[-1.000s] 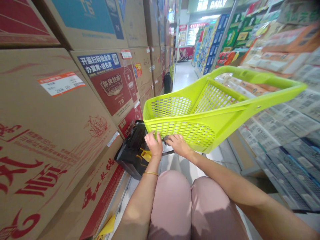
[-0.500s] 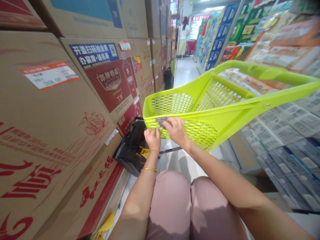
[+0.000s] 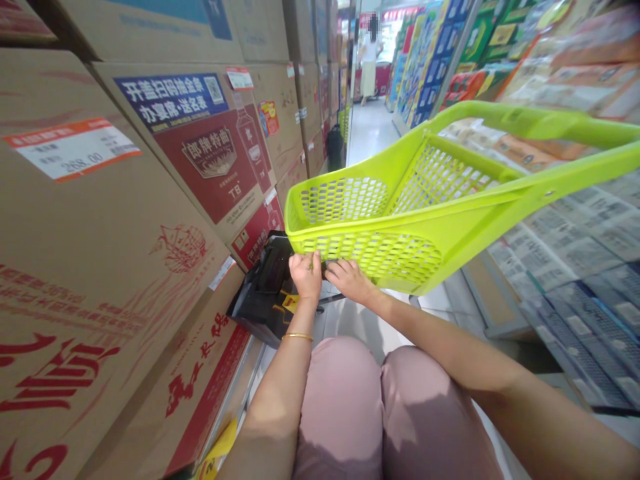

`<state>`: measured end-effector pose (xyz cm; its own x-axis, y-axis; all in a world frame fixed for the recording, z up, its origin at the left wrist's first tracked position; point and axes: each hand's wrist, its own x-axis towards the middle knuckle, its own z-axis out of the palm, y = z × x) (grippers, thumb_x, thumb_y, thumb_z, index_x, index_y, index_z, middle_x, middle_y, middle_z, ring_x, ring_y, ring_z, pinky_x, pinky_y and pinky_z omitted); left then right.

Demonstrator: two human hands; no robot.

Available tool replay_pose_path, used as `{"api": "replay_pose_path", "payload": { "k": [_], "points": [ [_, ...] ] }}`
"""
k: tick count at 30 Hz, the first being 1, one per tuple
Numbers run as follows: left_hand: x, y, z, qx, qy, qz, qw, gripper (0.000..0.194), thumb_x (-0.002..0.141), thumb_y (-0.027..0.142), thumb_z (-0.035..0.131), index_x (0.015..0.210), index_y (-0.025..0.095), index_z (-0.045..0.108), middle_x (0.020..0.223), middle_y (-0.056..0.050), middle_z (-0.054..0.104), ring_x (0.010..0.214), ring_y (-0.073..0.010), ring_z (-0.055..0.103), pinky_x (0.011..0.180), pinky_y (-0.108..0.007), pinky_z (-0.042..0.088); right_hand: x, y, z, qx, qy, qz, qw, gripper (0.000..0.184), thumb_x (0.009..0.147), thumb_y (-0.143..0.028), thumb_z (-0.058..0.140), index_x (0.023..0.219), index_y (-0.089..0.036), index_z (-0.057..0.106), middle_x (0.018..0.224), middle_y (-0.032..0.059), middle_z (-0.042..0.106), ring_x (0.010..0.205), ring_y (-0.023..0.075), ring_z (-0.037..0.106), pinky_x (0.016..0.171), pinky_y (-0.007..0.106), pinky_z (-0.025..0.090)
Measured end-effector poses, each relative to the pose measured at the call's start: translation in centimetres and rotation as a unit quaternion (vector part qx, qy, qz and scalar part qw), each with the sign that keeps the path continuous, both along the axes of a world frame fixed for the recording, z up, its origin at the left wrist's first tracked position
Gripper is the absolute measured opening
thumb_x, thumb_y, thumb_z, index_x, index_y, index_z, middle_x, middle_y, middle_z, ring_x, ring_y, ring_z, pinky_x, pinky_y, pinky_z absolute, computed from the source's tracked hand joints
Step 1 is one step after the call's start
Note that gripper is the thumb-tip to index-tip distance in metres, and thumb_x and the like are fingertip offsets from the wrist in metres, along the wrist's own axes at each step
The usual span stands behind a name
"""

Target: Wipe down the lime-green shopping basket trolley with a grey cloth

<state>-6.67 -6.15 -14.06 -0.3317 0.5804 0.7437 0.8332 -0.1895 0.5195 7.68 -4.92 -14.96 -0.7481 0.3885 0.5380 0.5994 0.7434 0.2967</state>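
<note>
A lime-green shopping basket cart with slotted sides is tilted in front of my knees. My left hand is closed on the near lower edge of its front end, thumb up. Just to the right, my right hand is closed with curled fingers against the bottom of the slotted side. A dark grey cloth shows only in part at its fingertips. The underside of the cart is mostly hidden behind both hands.
Stacked cartons form a wall on the left. A black case with yellow parts sits beside the cart. Shelves of packaged goods line the right. Down the tiled aisle stands a person.
My right hand has slid down the slotted side with the grey cloth, toward the basket's lower edge. My left hand stays in nearly the same place. The cart's handle end sits slightly higher in view.
</note>
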Motion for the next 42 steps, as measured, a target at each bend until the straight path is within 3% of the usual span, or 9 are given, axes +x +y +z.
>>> {"api": "replay_pose_path", "payload": {
  "k": [3,7,15,18,28,31,34,39,42],
  "points": [
    [0.1,-0.1,0.1,-0.003,-0.003,0.000,1.000,0.034,0.090,0.036,0.046,0.068,0.019,0.066,0.061,-0.002,0.046,0.064,-0.0163,0.043,0.069,-0.032,0.034,0.0,-0.1,-0.3,0.003,-0.031,0.017,0.999,0.017,0.090,-0.020,0.044,0.095,-0.021,0.060,0.103,0.0041,0.061,0.092,0.0184,0.044,0.074,0.033,0.027],
    [0.2,-0.1,0.1,-0.008,0.004,0.005,1.000,0.034,0.090,0.035,0.045,0.068,0.018,0.065,0.061,-0.002,0.045,0.064,-0.0161,0.042,0.069,-0.031,0.033,0.1,-0.1,0.9,-0.006,0.008,-0.017,1.000,0.017,0.090,-0.021,0.045,0.097,-0.022,0.061,0.101,0.0047,0.061,0.089,0.0179,0.043,0.073,0.032,0.027],
    [0.6,0.0,0.3,-0.015,-0.008,0.020,1.000,0.034,0.089,0.032,0.047,0.061,0.019,0.060,0.059,-0.001,0.042,0.065,-0.0167,0.040,0.068,-0.031,0.033,-0.8,0.3,6.8,0.013,0.166,-0.090,0.982,0.024,0.089,-0.021,0.045,0.106,-0.026,0.061,0.104,0.0069,0.057,0.096,0.0203,0.042,0.080,0.033,0.027],
    [0.7,0.1,0.3,-0.009,-0.006,0.028,1.000,0.032,0.088,0.031,0.048,0.060,0.019,0.059,0.059,-0.001,0.042,0.065,-0.0164,0.041,0.069,-0.031,0.033,-1.5,0.6,8.0,0.013,0.190,-0.093,0.977,0.027,0.089,-0.021,0.044,0.110,-0.026,0.060,0.110,0.0078,0.055,0.102,0.0217,0.040,0.086,0.035,0.028],
    [0.2,0.1,-0.2,-0.036,-0.013,0.014,0.999,0.020,0.077,0.017,0.051,0.057,0.020,0.054,0.064,-0.003,0.044,0.069,-0.0192,0.042,0.068,-0.032,0.034,-1.1,0.8,3.5,0.053,0.110,-0.027,0.992,0.021,0.090,-0.025,0.047,0.104,-0.025,0.061,0.101,0.0050,0.059,0.096,0.0194,0.041,0.081,0.033,0.028],
    [0.1,0.1,-0.3,-0.029,0.003,0.013,0.999,0.018,0.078,0.017,0.049,0.064,0.019,0.059,0.065,-0.004,0.046,0.070,-0.0197,0.043,0.070,-0.033,0.034,-0.9,0.7,2.7,0.043,0.118,-0.033,0.991,0.019,0.090,-0.024,0.047,0.102,-0.024,0.062,0.099,0.0050,0.059,0.094,0.0187,0.042,0.080,0.032,0.028],
    [0.2,0.1,-0.3,-0.023,0.011,0.011,1.000,0.021,0.084,0.022,0.046,0.075,0.018,0.064,0.066,-0.004,0.049,0.070,-0.0197,0.044,0.072,-0.033,0.035,-0.5,0.5,1.7,0.019,0.098,-0.042,0.994,0.019,0.089,-0.023,0.047,0.101,-0.023,0.062,0.100,0.0056,0.060,0.093,0.0186,0.042,0.079,0.032,0.028],
    [0.4,0.0,0.2,-0.027,-0.013,0.015,0.999,0.031,0.089,0.035,0.046,0.070,0.019,0.064,0.064,-0.004,0.049,0.068,-0.0182,0.045,0.072,-0.032,0.034,0.4,-0.2,-0.2,-0.010,0.004,-0.013,1.000,0.015,0.088,-0.021,0.049,0.097,-0.021,0.060,0.104,0.0052,0.059,0.091,0.0178,0.044,0.074,0.031,0.029],
    [0.5,0.0,0.3,-0.025,-0.016,0.015,0.999,0.032,0.089,0.036,0.045,0.069,0.019,0.064,0.063,-0.004,0.049,0.068,-0.0182,0.046,0.072,-0.032,0.034,0.6,-0.2,-0.2,-0.022,-0.010,-0.009,1.000,0.014,0.088,-0.020,0.049,0.097,-0.021,0.060,0.101,0.0053,0.060,0.090,0.0176,0.044,0.073,0.031,0.029]
  ]
}}
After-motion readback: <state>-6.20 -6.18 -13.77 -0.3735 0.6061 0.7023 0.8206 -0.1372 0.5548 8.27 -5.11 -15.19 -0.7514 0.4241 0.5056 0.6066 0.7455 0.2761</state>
